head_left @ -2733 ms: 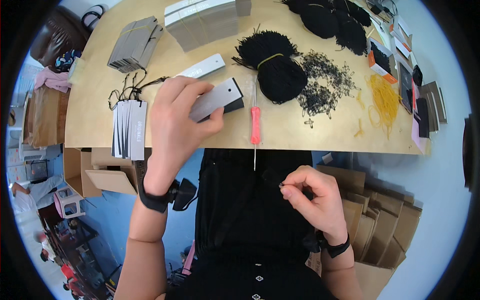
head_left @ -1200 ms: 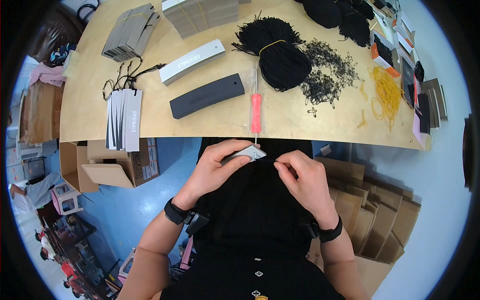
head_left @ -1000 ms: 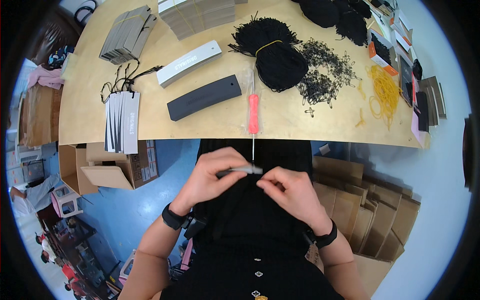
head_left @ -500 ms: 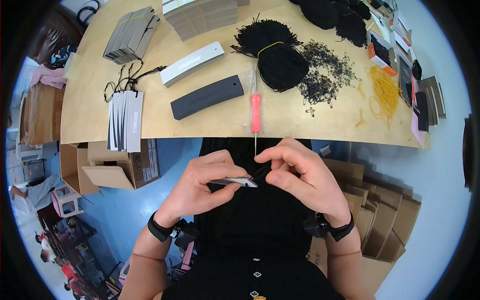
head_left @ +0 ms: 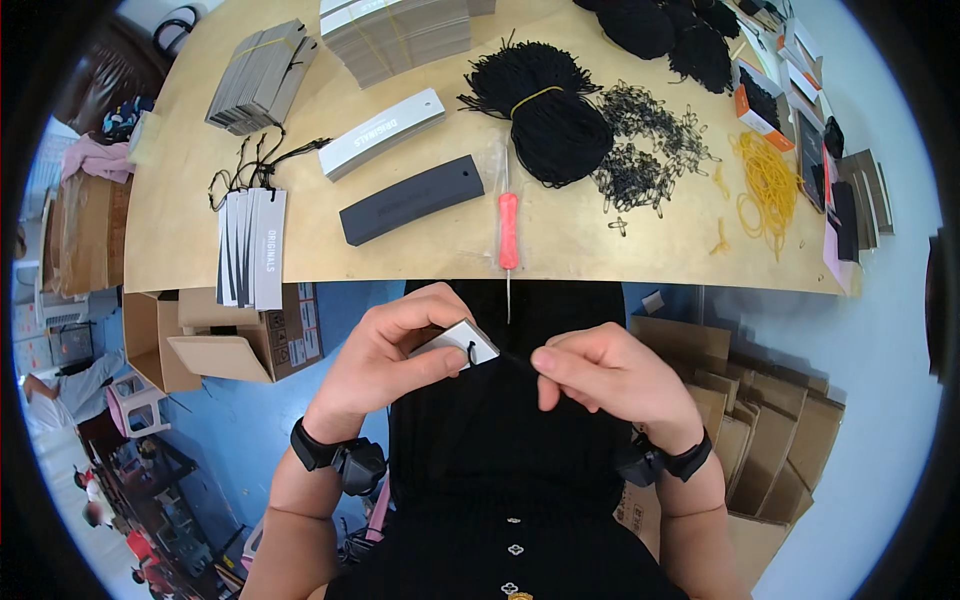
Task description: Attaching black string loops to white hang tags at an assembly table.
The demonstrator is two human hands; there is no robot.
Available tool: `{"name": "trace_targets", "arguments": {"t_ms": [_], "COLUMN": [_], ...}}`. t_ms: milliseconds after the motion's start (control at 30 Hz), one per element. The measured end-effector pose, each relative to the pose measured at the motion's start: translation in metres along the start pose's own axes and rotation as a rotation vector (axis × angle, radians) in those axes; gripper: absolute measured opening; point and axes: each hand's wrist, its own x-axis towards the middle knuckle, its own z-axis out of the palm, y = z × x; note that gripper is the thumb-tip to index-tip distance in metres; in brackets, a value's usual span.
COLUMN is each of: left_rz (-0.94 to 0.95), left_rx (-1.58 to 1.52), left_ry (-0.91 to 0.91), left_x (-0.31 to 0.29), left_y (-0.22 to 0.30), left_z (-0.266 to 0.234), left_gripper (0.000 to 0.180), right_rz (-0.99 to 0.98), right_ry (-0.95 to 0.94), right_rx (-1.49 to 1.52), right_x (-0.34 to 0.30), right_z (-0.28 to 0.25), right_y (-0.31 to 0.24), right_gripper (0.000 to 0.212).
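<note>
My left hand (head_left: 395,355) now grips the small white tag (head_left: 462,343) over my lap, below the table (head_left: 420,240) edge, and my right hand (head_left: 610,375) has pinched the black string (head_left: 508,357) through its hole, so threading looks nearly done.

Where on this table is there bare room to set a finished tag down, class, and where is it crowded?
Bare wood lies between the dark tag and the red-handled tool, along the near edge of the table, and left of the strung tags. The far right is crowded: black cord bundle, loose pins, yellow rubber bands.
</note>
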Motion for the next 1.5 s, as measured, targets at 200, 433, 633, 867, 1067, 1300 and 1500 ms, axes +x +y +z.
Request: {"name": "trace_targets", "arguments": {"t_ms": [200,433,633,867,1067,1300,1500], "left_rz": [-0.053,0.056,-0.182,-0.138,0.161,0.151,0.023], "left_rx": [0.032,0.261,0.128,-0.067,-0.163,0.585,1.371], "left_ry": [0.048,0.103,0.091,0.151,0.472,0.884,0.978], "left_x": [0.002,0.002,-0.005,-0.018,-0.010,-0.013,-0.020], "left_y": [0.000,0.000,0.017,0.029,0.071,0.080,0.018], "left_z": [0.007,0.011,0.008,0.008,-0.070,-0.126,-0.110], "left_gripper": [0.022,0.026,0.032,0.046,0.062,0.052,0.052], "right_rz": [-0.371,-0.425,-0.227,-0.386,-0.499,-0.446,-0.678], "right_ry": [0.287,0.319,0.014,-0.218,-0.099,-0.005,0.837], "right_rx": [-0.334,-0.014,1.002,1.345,0.812,0.628,-0.449], "right_x": [0.015,0.025,0.003,0.003,-0.003,-0.012,0.013], "right_z": [0.022,0.038,-0.010,-0.014,-0.002,0.002,-0.018], "right_y": [0.007,0.015,0.020,0.016,0.003,0.014,-0.017], "right_gripper": [0.023,0.011,0.013,0.025,0.054,0.032,0.013]}}
